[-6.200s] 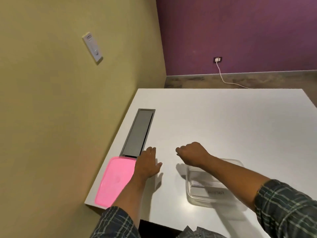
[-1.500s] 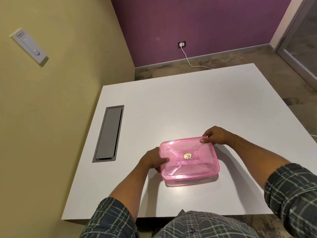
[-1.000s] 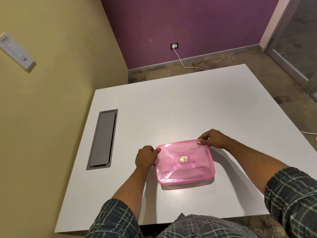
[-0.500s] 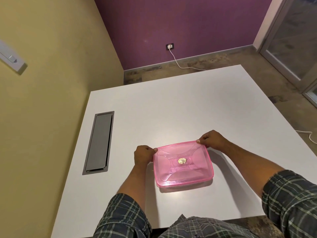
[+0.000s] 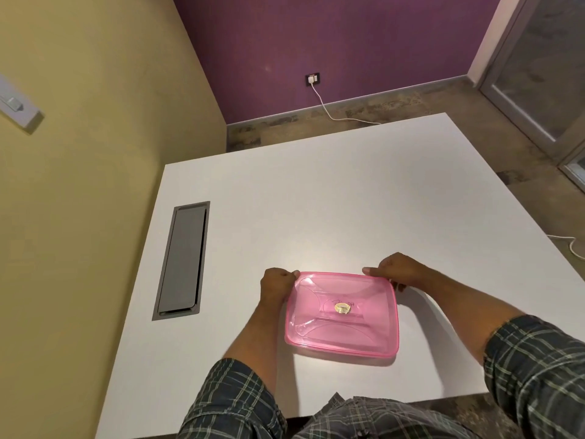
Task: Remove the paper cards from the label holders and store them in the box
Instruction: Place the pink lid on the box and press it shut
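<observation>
Pink plastic lid (image 5: 343,315) covers the box, and both hands hold its far corners.

The left hand (image 5: 276,286) has its fingers curled against the far left corner of the lid, with the thumb tip on the rim. The right hand (image 5: 397,271) grips the far right corner: the thumb lies along the far rim and the other fingers (image 5: 399,286) wrap down over the right side. Between the two hands the box sits flat on the white table (image 5: 316,210), close to the near edge, with a small gold sticker (image 5: 342,308) at the middle of the lid. Well to the left of the left-hand fingers lies a grey hatch (image 5: 183,261) sunk in the table. If cards are inside the box, I cannot tell.
</observation>
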A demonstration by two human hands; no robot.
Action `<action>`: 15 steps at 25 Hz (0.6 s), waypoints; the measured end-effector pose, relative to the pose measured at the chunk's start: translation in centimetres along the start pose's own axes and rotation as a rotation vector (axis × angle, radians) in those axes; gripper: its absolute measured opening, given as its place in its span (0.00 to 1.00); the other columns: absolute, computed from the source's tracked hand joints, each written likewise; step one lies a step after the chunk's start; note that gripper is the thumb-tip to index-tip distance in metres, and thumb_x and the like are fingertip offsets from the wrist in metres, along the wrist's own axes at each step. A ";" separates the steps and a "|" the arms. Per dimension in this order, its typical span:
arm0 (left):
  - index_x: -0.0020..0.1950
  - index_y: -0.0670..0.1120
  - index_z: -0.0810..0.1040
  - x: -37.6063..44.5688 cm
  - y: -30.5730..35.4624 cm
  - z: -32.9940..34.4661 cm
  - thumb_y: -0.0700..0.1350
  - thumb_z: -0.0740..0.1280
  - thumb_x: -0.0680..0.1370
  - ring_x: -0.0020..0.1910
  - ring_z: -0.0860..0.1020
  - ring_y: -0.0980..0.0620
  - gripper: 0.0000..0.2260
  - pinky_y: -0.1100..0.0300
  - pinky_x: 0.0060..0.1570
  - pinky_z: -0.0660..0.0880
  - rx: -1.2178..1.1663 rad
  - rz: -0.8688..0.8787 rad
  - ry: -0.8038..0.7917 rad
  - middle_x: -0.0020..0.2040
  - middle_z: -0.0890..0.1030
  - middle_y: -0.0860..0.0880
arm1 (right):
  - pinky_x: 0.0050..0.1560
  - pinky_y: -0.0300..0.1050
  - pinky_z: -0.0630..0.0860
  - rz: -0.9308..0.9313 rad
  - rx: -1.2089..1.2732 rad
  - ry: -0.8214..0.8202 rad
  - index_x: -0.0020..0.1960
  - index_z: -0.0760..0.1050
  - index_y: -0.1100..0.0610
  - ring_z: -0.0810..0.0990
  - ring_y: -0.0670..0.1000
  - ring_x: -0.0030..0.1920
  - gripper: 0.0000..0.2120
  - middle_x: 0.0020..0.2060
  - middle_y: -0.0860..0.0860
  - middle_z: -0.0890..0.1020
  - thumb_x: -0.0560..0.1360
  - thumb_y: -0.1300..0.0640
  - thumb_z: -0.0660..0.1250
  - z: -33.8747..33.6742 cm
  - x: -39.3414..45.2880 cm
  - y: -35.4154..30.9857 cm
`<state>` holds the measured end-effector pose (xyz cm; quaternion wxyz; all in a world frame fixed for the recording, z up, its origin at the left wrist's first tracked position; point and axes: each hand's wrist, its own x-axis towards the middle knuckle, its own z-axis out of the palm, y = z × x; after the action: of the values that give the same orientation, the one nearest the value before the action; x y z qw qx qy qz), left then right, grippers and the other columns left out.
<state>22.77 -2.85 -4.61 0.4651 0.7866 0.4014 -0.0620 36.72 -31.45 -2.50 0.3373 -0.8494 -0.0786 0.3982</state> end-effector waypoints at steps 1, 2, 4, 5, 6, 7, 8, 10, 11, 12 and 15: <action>0.28 0.44 0.72 0.0 0.1 0.0 0.47 0.74 0.74 0.29 0.70 0.46 0.18 0.56 0.33 0.70 0.013 -0.009 -0.002 0.26 0.68 0.46 | 0.30 0.39 0.73 -0.021 0.019 -0.055 0.30 0.75 0.58 0.76 0.51 0.26 0.24 0.25 0.51 0.76 0.72 0.40 0.75 -0.4 -0.1 0.1; 0.29 0.44 0.72 0.3 0.2 0.0 0.47 0.73 0.75 0.29 0.71 0.46 0.18 0.54 0.33 0.74 0.022 -0.019 0.001 0.26 0.70 0.46 | 0.31 0.40 0.74 -0.041 0.049 -0.086 0.31 0.76 0.58 0.76 0.51 0.27 0.22 0.26 0.52 0.77 0.72 0.43 0.77 -0.8 -0.1 0.3; 0.29 0.44 0.71 0.4 0.3 -0.2 0.47 0.73 0.74 0.30 0.73 0.46 0.18 0.50 0.38 0.80 0.043 -0.055 0.008 0.27 0.72 0.46 | 0.32 0.41 0.76 -0.068 0.121 -0.123 0.37 0.82 0.62 0.78 0.53 0.31 0.14 0.31 0.55 0.80 0.72 0.52 0.78 -1.4 -0.4 0.3; 0.29 0.44 0.70 0.5 0.2 -0.4 0.48 0.73 0.74 0.30 0.74 0.45 0.18 0.47 0.41 0.82 0.045 -0.076 0.006 0.28 0.72 0.46 | 0.33 0.41 0.77 -0.082 0.163 -0.135 0.42 0.83 0.65 0.78 0.53 0.32 0.10 0.33 0.57 0.82 0.72 0.57 0.78 -1.6 -0.5 0.2; 0.28 0.45 0.70 0.6 0.0 -0.5 0.49 0.74 0.73 0.31 0.76 0.45 0.19 0.44 0.42 0.83 0.049 -0.093 0.005 0.28 0.73 0.45 | 0.33 0.41 0.78 -0.095 0.198 -0.131 0.45 0.83 0.68 0.79 0.53 0.34 0.07 0.36 0.58 0.83 0.73 0.63 0.77 -1.6 -0.4 0.0; 0.28 0.44 0.70 0.9 -0.3 -0.8 0.49 0.74 0.72 0.31 0.77 0.43 0.19 0.42 0.42 0.83 0.051 -0.113 0.009 0.28 0.74 0.45 | 0.34 0.40 0.79 -0.107 0.224 -0.111 0.47 0.83 0.69 0.80 0.53 0.35 0.05 0.37 0.58 0.84 0.73 0.67 0.75 -1.5 -0.3 -0.3; 0.27 0.44 0.70 1.2 -0.5 -1.0 0.50 0.74 0.72 0.32 0.79 0.42 0.19 0.41 0.42 0.83 0.053 -0.131 0.019 0.28 0.74 0.44 | 0.36 0.40 0.79 -0.120 0.249 -0.072 0.47 0.83 0.68 0.81 0.52 0.37 0.04 0.39 0.58 0.84 0.73 0.69 0.74 -1.3 0.0 -0.5; 0.27 0.43 0.71 1.6 -0.8 -1.5 0.51 0.73 0.70 0.32 0.80 0.41 0.19 0.40 0.42 0.83 0.046 -0.150 0.048 0.27 0.75 0.44 | 0.39 0.40 0.80 -0.140 0.308 0.034 0.49 0.84 0.67 0.81 0.52 0.40 0.05 0.42 0.58 0.85 0.73 0.70 0.73 -0.7 0.9 -1.1; 0.27 0.43 0.71 1.6 -0.8 -1.8 0.52 0.73 0.70 0.32 0.80 0.41 0.19 0.40 0.42 0.83 0.031 -0.154 0.066 0.26 0.75 0.43 | 0.41 0.41 0.80 -0.144 0.338 0.083 0.50 0.84 0.66 0.81 0.53 0.42 0.06 0.42 0.58 0.84 0.73 0.70 0.73 -0.5 1.3 -1.5; 0.28 0.43 0.72 1.6 -0.8 -2.0 0.52 0.73 0.69 0.32 0.80 0.41 0.18 0.40 0.42 0.83 0.010 -0.151 0.081 0.27 0.76 0.42 | 0.42 0.41 0.79 -0.150 0.355 0.120 0.50 0.84 0.65 0.81 0.53 0.44 0.06 0.43 0.58 0.84 0.74 0.71 0.72 -0.2 1.6 -1.9; 0.32 0.43 0.78 0.7 -0.4 -2.6 0.49 0.71 0.70 0.38 0.84 0.39 0.11 0.43 0.42 0.83 0.000 -0.099 0.096 0.34 0.82 0.42 | 0.48 0.45 0.81 -0.171 0.319 0.181 0.51 0.84 0.63 0.82 0.56 0.46 0.08 0.46 0.60 0.86 0.74 0.71 0.72 0.2 2.4 -2.1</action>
<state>22.28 -0.28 -3.72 0.4418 0.7678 0.4616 -0.0472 38.49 -28.79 -2.74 0.5061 -0.8077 -0.0559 0.2974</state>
